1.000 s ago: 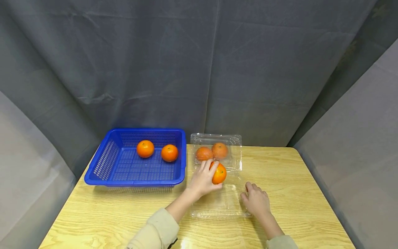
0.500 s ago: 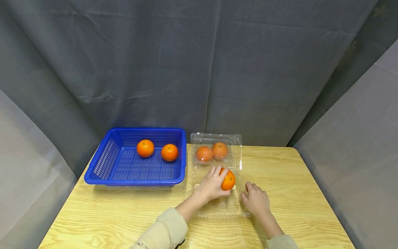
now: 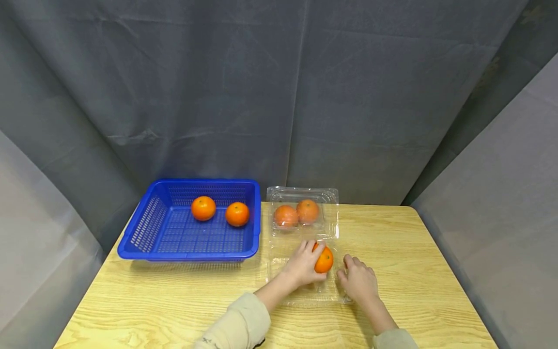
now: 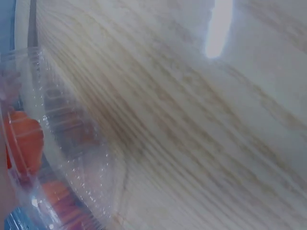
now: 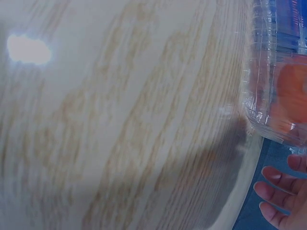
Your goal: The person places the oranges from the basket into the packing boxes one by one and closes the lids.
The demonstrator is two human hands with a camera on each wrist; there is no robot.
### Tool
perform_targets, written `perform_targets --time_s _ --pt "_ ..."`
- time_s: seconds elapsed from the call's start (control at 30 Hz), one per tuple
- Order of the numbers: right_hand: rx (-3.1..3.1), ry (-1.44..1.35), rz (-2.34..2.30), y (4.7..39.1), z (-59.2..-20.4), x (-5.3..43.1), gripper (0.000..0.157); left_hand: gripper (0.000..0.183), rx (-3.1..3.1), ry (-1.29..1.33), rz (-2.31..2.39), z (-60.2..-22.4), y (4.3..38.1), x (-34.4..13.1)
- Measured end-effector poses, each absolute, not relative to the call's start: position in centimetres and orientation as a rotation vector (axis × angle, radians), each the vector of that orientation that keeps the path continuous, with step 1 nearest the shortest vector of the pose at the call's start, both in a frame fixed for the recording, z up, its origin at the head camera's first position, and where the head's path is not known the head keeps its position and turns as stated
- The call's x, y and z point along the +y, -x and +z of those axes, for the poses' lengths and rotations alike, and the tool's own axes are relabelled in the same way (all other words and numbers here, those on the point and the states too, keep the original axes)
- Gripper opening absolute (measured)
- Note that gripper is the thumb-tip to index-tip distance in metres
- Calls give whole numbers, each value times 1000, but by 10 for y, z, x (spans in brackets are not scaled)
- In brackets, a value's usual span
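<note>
My left hand [image 3: 302,266] grips a mandarin orange [image 3: 324,261], fingers over its top and thumb at its near side. The fruit is in the near half of an open clear plastic clamshell box [image 3: 333,293]; whether it touches the bottom I cannot tell. Two more mandarins [image 3: 286,216] show behind clear plastic in the far half. Beside the box's right edge is my right hand [image 3: 359,281], its fingers loosely bent and holding nothing. The right wrist view shows those fingers [image 5: 273,196] near the box wall [image 5: 259,91]. Orange fruit [image 4: 26,141] shows through plastic in the left wrist view.
A blue plastic basket [image 3: 187,255] with two mandarins [image 3: 203,208] in it stands left of the box. Both are on a wooden table [image 3: 418,271]. Grey curtains [image 3: 218,97] hang behind the table, with pale cloth at both sides.
My left hand has carried the mandarin rightward and toward me, from near the box's middle fold into its near half. The right hand has stayed in place.
</note>
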State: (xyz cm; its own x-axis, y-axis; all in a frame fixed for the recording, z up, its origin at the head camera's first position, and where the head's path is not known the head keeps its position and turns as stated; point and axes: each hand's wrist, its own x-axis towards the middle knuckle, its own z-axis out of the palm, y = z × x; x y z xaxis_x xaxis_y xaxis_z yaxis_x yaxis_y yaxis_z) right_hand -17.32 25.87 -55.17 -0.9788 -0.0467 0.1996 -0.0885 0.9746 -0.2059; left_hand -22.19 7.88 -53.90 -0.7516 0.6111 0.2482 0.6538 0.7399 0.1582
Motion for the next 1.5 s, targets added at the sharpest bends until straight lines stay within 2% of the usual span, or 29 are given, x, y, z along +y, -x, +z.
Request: perform_targets --time_s 1.0,1.5 --pt "-2903 -120 326 172 -549 258 19 79 -2888 905 -576 -556 215 97" --pt "-2881 -107 317 173 -553 257 20 77 -2886 759 -938 -564 210 96"
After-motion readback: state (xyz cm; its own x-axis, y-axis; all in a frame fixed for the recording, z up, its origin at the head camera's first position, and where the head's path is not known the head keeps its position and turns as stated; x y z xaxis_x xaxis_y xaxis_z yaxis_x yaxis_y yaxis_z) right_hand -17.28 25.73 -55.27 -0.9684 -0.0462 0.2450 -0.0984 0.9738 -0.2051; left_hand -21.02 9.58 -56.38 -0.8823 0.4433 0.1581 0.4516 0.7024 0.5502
